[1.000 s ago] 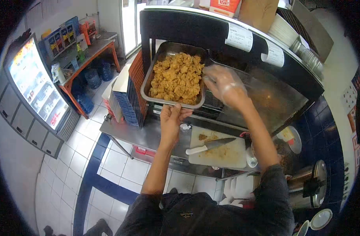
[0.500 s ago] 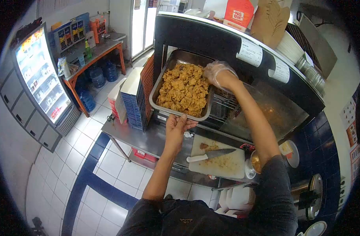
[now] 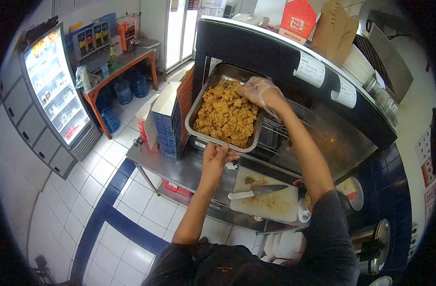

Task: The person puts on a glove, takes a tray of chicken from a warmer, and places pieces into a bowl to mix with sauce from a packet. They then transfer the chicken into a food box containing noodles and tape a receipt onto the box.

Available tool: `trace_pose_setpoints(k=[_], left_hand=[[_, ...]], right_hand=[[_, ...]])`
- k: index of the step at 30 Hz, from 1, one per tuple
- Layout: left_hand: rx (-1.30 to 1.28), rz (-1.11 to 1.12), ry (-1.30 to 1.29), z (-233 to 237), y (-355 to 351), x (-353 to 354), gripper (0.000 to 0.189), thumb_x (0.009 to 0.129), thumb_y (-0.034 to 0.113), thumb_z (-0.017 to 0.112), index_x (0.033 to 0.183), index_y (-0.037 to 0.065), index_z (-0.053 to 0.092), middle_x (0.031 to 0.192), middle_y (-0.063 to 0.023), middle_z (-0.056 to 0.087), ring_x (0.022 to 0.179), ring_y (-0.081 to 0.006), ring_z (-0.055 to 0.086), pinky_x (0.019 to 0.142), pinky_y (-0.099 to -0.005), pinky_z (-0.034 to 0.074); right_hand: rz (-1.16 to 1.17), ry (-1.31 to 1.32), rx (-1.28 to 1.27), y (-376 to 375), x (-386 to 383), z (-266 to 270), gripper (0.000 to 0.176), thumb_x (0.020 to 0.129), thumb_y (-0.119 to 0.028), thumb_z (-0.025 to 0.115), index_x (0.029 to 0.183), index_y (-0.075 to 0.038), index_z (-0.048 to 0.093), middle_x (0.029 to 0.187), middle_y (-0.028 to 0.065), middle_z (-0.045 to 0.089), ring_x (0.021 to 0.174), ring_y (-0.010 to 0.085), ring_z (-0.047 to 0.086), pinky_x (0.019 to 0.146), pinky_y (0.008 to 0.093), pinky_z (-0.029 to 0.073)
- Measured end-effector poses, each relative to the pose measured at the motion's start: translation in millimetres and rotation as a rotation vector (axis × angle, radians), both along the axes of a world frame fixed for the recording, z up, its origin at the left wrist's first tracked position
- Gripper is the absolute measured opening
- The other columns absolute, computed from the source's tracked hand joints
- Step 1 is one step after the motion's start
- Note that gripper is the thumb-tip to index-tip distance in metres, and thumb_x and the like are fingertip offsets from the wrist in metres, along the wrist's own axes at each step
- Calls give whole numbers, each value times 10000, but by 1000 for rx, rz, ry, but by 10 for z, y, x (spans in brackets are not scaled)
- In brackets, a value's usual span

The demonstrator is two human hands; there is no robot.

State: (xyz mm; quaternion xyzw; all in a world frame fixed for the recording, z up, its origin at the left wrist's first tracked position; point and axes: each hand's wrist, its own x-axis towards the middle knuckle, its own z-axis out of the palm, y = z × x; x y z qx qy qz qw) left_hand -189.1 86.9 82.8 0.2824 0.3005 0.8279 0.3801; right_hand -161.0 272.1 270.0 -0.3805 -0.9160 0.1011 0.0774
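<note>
A deep metal tray (image 3: 199, 135) heaped with golden-brown fried chicken pieces (image 3: 225, 114) is tilted toward me at the opening of a black warmer cabinet (image 3: 246, 45). My bare left hand (image 3: 215, 159) grips the tray's near rim, thumb on top and fingers underneath. In a clear plastic glove, my right hand (image 3: 260, 94) reaches over the tray's far right side. Its fingers are curled down against the chicken, and whether a piece is between them is hidden.
Beneath the tray, a knife (image 3: 258, 190) lies on a crumb-strewn cutting board (image 3: 270, 208) on the steel table (image 3: 172, 170). Stacked paper boxes (image 3: 164, 125) stand left of the tray. Receipts (image 3: 310, 68) hang from the cabinet's top edge. A lit drinks fridge (image 3: 51, 88) is far left.
My right hand has moved left, from the tray's right edge in over the chicken. My left hand keeps its grip on the rim. The whole view has shifted slightly.
</note>
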Motion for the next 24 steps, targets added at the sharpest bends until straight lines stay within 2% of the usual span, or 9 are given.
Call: trace_pose_setpoints(k=[2, 6, 12, 14, 15, 18, 19, 22, 24], left_hand=[[-12, 5, -4, 7, 2, 8, 195, 982, 135, 478, 1084, -30, 459, 979, -150, 624, 826, -235, 673, 736, -333, 565], [-24, 12, -16, 42, 3, 31, 178, 977, 128, 488, 1041, -36, 461, 967, -166, 624, 813, -242, 676, 725, -339, 569], [-13, 6, -24, 21, 4, 4, 192, 976, 139, 493, 1041, -40, 465, 948, -176, 637, 807, -246, 678, 730, -343, 571], [-13, 18, -26, 3, 7, -8, 198, 977, 141, 491, 1052, -40, 464, 952, -177, 637, 806, -244, 677, 730, -341, 570], [-15, 17, -22, -2, 11, -15, 204, 978, 144, 490, 1062, -41, 463, 956, -178, 638, 806, -242, 677, 729, -339, 570], [-24, -29, -23, -8, 10, -22, 205, 986, 129, 483, 1138, -4, 451, 983, -133, 632, 813, -219, 673, 724, -312, 568], [-25, -39, -19, -2, 14, -17, 205, 986, 129, 483, 1138, -4, 451, 983, -133, 632, 813, -219, 673, 724, -312, 568], [-15, -30, -2, 2, 9, -5, 216, 985, 123, 480, 1155, -6, 447, 987, -131, 632, 812, -219, 673, 723, -309, 568], [-11, -19, -2, 6, 18, -4, 210, 983, 126, 481, 1144, -7, 456, 972, -130, 636, 809, -220, 674, 722, -309, 566]], right_hand=[[83, 156, 94, 163, -45, -182, 530, 767, -423, 696, 1167, -79, 643, 1103, 198, 656, 1001, 312, 641, 882, 363, 496], [202, 93, 255, 167, -110, -122, 541, 767, -414, 650, 1161, -45, 636, 1113, 222, 644, 1037, 344, 624, 899, 373, 492], [87, 163, 87, 173, -52, -106, 368, 808, -357, 633, 1008, -51, 674, 1060, 203, 664, 968, 320, 644, 861, 369, 504], [3, 365, -75, 206, 39, -165, 336, 791, -348, 664, 922, -39, 675, 970, 178, 685, 869, 287, 660, 793, 362, 519], [27, 396, -76, 279, 18, -237, 318, 765, -327, 707, 914, -47, 686, 831, 150, 689, 764, 248, 659, 725, 347, 524], [150, 168, 174, 196, 104, -246, 309, 750, -306, 731, 917, -50, 689, 821, 152, 681, 778, 229, 659, 720, 342, 521], [6, 160, -35, -52, 139, -91, 333, 749, -317, 728, 949, -54, 688, 991, 176, 676, 900, 255, 661, 797, 363, 512], [5, 339, 10, -29, 162, -185, 353, 749, -329, 724, 961, -49, 685, 1052, 183, 668, 956, 270, 653, 833, 371, 503], [28, 414, 29, 38, 131, -266, 345, 758, -333, 718, 949, -47, 696, 968, 173, 691, 924, 282, 661, 828, 366, 506]])
